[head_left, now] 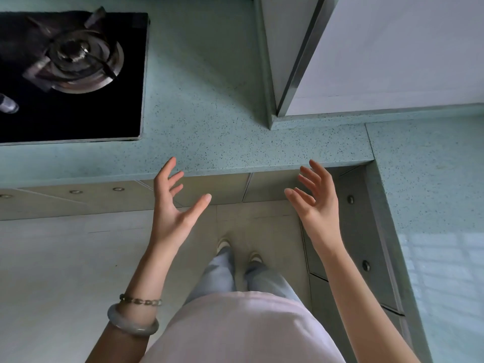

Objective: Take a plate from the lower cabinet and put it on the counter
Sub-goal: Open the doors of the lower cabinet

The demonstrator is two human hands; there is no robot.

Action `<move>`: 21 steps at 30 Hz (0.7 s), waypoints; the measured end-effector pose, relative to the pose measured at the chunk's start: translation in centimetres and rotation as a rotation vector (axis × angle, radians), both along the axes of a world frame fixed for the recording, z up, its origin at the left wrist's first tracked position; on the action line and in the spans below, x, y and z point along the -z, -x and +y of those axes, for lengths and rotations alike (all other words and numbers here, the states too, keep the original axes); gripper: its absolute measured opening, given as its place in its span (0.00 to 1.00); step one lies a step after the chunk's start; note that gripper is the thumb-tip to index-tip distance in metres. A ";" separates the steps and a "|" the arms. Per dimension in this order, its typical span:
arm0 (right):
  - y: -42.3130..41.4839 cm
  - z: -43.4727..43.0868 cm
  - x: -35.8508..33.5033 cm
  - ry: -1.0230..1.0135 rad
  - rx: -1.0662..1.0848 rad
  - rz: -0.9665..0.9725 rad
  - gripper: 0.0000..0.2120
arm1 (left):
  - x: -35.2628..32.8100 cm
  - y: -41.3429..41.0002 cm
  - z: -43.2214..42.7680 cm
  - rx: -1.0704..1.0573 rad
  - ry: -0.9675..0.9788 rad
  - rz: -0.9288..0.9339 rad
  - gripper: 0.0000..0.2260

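Observation:
I look straight down at a speckled green counter [209,106] that wraps around a corner. My left hand [172,205] is raised in front of the counter's front edge, fingers spread, holding nothing. My right hand [314,203] hangs level with it, palm turned inward, fingers apart and empty. Below the edge run the lower cabinet fronts [217,188], all closed, with small round knobs. No plate is in view.
A black gas hob [78,74] with a steel burner sits in the counter at the left. A white panel with a metal edge [379,56] stands at the back right. More cabinet doors [358,231] line the right side. My legs and shoes stand on the tiled floor [65,258].

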State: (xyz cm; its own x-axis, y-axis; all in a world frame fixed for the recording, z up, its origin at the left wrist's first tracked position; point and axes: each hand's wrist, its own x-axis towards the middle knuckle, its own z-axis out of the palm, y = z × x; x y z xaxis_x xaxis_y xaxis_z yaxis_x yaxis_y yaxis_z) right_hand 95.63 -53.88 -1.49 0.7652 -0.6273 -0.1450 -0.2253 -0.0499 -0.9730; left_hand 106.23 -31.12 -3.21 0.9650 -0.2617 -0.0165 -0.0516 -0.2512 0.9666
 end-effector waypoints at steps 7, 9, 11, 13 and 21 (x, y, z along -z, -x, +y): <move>1.9 0.3 0.5 0.004 -0.018 -0.010 0.30 | 0.1 2.0 0.0 -0.015 0.018 -0.019 0.38; 2.9 0.1 0.9 0.007 -0.033 -0.018 0.30 | 0.6 3.5 0.0 -0.023 0.012 -0.025 0.38; 4.1 -0.1 1.4 0.002 -0.053 -0.030 0.30 | 1.3 5.4 -0.1 -0.031 0.004 -0.031 0.38; 5.5 -0.1 2.1 -0.006 -0.077 -0.050 0.30 | 2.1 7.6 -0.2 -0.039 -0.005 -0.044 0.38; 11.1 0.2 2.8 0.016 -0.169 -0.095 0.30 | 2.8 17.0 0.2 -0.082 -0.026 -0.080 0.36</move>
